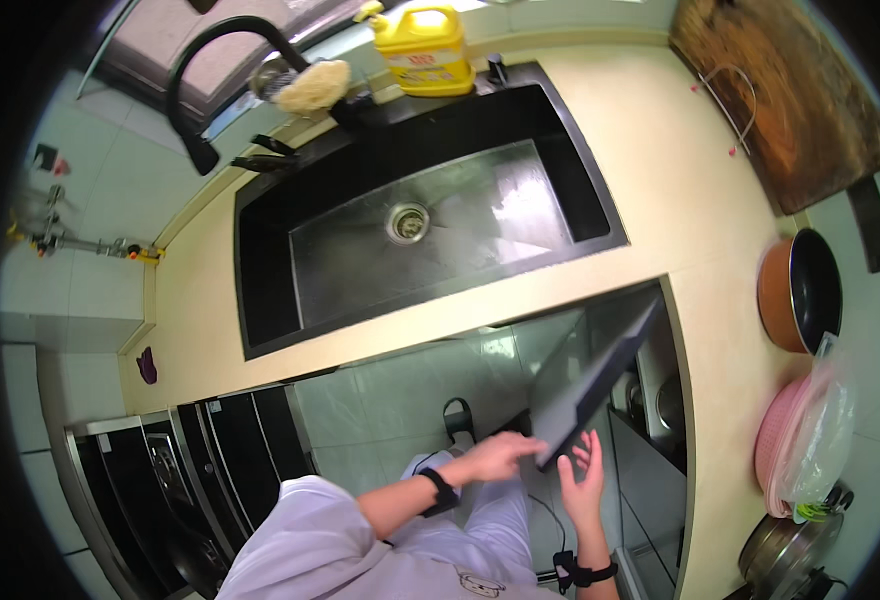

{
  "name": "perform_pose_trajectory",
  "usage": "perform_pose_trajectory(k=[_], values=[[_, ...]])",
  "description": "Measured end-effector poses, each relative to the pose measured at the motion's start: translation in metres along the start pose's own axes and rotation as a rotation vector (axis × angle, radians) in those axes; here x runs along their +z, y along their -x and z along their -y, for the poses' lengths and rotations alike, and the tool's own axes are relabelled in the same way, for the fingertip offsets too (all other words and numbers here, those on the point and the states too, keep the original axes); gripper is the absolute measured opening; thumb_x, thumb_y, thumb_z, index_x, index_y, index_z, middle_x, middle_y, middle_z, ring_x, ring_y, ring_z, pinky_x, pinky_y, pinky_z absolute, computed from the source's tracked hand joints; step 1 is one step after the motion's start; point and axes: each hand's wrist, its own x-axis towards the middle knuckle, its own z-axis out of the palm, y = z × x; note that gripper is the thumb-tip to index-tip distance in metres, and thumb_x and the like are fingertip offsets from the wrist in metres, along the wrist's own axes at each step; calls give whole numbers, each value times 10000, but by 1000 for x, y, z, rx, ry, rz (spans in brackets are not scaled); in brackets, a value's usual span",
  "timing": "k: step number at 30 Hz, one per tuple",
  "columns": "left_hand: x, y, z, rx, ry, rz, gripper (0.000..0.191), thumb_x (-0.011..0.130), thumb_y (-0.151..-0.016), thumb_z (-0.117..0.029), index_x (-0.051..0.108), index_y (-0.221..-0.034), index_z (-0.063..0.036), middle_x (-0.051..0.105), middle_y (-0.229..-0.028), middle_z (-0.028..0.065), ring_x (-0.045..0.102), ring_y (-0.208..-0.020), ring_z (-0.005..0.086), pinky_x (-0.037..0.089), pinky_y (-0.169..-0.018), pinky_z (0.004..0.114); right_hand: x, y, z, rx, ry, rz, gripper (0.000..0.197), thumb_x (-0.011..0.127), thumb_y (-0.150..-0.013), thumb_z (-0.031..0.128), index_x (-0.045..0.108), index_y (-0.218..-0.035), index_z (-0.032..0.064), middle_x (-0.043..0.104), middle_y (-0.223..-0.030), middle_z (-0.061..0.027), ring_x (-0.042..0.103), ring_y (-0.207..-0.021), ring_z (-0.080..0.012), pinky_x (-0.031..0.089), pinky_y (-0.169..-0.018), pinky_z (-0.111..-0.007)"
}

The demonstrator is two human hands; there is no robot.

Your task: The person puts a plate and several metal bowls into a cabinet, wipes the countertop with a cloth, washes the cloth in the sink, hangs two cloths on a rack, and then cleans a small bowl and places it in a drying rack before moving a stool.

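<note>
A dark cabinet door (597,382) stands swung out below the counter, somewhat blurred. My left hand (501,454) reaches across to its near lower corner, fingertips touching or right beside it; whether they grip the edge I cannot tell. Just right of that corner is my right hand (584,472), palm up, fingers apart and nothing in it. Behind the door the cupboard shows metal cookware (669,405) on a shelf. Above, a black-rimmed sink (440,240) is set in the cream countertop (650,187).
A black faucet (177,97), loofah sponge (314,86) and yellow jug (428,52) stand behind the sink. Along the right are a wooden cutting board (777,97), an orange pot (777,292), a pink basket (777,435) and a metal pot (774,551). Black drawer fronts (237,450) are lower left.
</note>
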Motion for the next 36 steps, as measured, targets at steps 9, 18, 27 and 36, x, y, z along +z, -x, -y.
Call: perform_pose_trajectory(k=[9, 18, 27, 36], values=[[-44, 53, -34, -60, -17, -42, 498, 491, -836, -128, 523, -1333, -132, 598, -1174, 176, 562, -1090, 352, 460, -940, 432, -81, 14, -27, -147, 1186, -433, 580, 623, -752, -20, 556, -1292, 181, 511, -1148, -137, 517, -968, -348, 425, -783, -444], [-97, 337, 48, -703, 246, -1141, 360, 538, -863, -164, 613, -1195, -47, 654, -786, 55, 600, -721, 123, 489, -674, 284, -143, 13, -17, -4, 1280, -46, 512, 608, -788, 128, 525, -1282, 23, 642, -915, -212, 656, -798, -329, 507, -677, -448], [93, 573, 97, -881, 591, -1821, 289, 585, -883, -155, 652, -1146, -59, 685, -912, 55, 596, -771, 103, 487, -676, 264, -122, -58, -21, -365, 1221, 156, 229, 599, -791, 179, 668, -829, -35, 653, -790, -263, 636, -773, -421, 504, -676, -476], [-14, 682, 194, -623, 411, -2127, 312, 601, -870, -132, 608, -1168, -39, 665, -1081, 128, 642, -983, 243, 505, -824, 350, 198, -116, 16, -167, 525, 610, 371, 627, -753, 57, 632, -1123, 34, 628, -774, -137, 640, -742, -306, 508, -680, -389]])
